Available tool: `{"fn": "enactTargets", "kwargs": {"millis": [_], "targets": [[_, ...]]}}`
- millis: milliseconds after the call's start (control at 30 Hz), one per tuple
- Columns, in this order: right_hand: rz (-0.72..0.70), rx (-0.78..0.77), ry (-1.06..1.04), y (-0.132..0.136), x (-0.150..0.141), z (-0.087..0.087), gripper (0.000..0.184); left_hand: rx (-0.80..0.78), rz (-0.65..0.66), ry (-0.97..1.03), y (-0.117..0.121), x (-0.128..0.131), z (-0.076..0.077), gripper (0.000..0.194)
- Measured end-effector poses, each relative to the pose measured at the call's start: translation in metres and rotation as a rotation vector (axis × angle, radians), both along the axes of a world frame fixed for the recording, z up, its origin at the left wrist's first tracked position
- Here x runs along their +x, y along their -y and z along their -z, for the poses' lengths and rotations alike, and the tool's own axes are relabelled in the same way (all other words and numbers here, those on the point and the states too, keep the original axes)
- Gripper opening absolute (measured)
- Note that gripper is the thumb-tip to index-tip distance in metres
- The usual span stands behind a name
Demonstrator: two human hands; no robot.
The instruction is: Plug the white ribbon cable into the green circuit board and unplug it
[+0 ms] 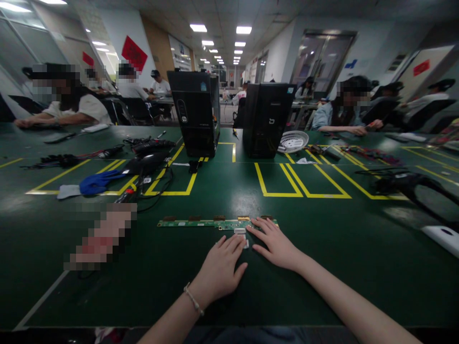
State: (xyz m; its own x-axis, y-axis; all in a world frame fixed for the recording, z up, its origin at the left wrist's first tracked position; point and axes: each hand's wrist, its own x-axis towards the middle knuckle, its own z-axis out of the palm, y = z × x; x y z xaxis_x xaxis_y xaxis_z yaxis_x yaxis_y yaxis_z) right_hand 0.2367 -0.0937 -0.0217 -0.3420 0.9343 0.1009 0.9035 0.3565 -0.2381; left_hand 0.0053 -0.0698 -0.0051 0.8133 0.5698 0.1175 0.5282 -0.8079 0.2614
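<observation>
A long narrow green circuit board point(201, 222) lies flat on the dark green table point(322, 258) in front of me. My left hand point(220, 267) rests palm down just below the board's right part, fingers stretched toward a small white connector piece point(241, 232). My right hand point(274, 243) lies flat beside it, fingertips touching the board's right end. Neither hand holds anything.
Two black computer towers point(195, 112) point(267, 119) stand upright farther back, among yellow marked boxes. Cables, a black tool and a blue cloth point(98, 181) lie at the left. A white fan grille point(293, 141) sits right of the towers. Other people sit around the table's far edges.
</observation>
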Motion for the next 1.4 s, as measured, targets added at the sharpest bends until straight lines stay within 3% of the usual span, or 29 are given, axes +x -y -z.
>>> {"fn": "enactTargets", "kwargs": {"millis": [367, 767, 933, 1033, 1200, 1300, 1400], "targets": [[-0.008, 0.01, -0.01, 0.001, 0.0, -0.002, 0.055, 0.029, 0.142, -0.008, -0.021, -0.01, -0.004, 0.045], [0.003, 0.015, -0.009, 0.001, -0.001, 0.002, 0.054, 0.049, 0.096, 0.067, -0.014, -0.006, -0.004, 0.046], [0.007, 0.024, -0.015, 0.002, 0.0, 0.002, 0.054, 0.098, -0.035, 0.145, -0.006, -0.029, -0.012, 0.044], [0.009, 0.025, -0.007, 0.001, 0.0, -0.002, 0.054, 0.117, -0.155, 0.133, -0.002, -0.054, -0.003, 0.041], [-0.126, 0.011, -0.02, -0.001, -0.003, -0.013, 0.052, 0.173, -0.31, 0.158, 0.0, -0.093, 0.03, 0.039], [-0.181, -0.007, -0.016, -0.003, -0.006, -0.016, 0.054, 0.183, -0.343, 0.167, -0.001, -0.099, 0.039, 0.038], [-0.183, -0.033, -0.006, -0.004, -0.007, -0.017, 0.056, 0.173, -0.35, 0.15, -0.003, -0.093, 0.036, 0.038]]}}
